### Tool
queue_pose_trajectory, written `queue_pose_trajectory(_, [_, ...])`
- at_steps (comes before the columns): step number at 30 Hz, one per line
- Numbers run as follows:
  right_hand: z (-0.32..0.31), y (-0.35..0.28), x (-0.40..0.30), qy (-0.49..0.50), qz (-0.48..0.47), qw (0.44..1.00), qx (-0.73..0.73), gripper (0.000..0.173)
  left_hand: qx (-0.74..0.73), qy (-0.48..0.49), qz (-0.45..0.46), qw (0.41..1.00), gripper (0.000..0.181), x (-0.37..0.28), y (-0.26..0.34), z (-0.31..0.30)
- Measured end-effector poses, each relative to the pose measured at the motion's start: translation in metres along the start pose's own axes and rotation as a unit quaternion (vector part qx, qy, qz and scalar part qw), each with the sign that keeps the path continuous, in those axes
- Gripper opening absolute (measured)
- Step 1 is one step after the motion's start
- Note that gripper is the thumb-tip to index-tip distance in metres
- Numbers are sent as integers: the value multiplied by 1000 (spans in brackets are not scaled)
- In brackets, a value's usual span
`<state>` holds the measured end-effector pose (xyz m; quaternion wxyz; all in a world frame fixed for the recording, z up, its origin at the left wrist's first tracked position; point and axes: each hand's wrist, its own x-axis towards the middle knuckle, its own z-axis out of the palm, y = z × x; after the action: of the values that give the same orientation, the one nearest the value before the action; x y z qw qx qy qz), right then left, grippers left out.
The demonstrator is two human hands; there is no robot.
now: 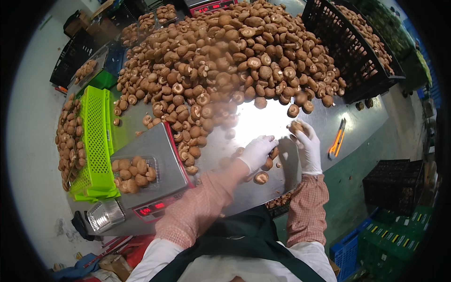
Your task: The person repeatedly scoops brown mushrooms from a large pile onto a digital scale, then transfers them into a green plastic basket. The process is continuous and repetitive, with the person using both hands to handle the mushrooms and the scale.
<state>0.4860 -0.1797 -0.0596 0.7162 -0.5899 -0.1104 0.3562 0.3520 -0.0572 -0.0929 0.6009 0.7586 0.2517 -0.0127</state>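
My right hand, in a white glove, grips a brown shiitake mushroom above the steel table. To its left, my gloved left hand is over the table, fingers bent beside a few loose mushrooms. Whether those fingers hold one is hidden. A mushroom lies gills up just below that hand. Beyond both hands rises a large heap of shiitake mushrooms. On the left, a clear plastic tray of mushrooms rests on the steel platform of a red digital scale.
An orange utility knife lies at the right. A black crate of mushrooms stands tilted at the back right. Left of the scale are a lime-green plastic basket and stacked clear trays. Another scale is behind the heap.
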Motion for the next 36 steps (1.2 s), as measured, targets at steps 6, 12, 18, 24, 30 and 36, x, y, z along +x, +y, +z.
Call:
queue_pose_trajectory(6, [-51,8,-29,6,5,980,197,55,-309,169,-23,936,25,-36,3,-66])
queue_pose_trajectory(12, [-11,36,-27,-51,45,989,129,58,296,107,-1,949,12,-74,-1,-69])
queue_pose_trajectory(18, [79,44,-22,-137,23,990,15,48,239,182,25,954,25,-95,-33,-30])
queue_pose_trajectory(24, [178,27,-80,-229,31,969,-83,40,-14,271,98,957,41,-202,-36,-65])
queue_pose_trajectory(30, [247,71,-129,-403,-290,812,-306,63,-120,204,-40,971,45,-327,-44,-86])
queue_pose_trajectory(36, [293,95,-146,-411,-496,611,-461,62,-287,335,-71,895,49,-391,-43,-113])
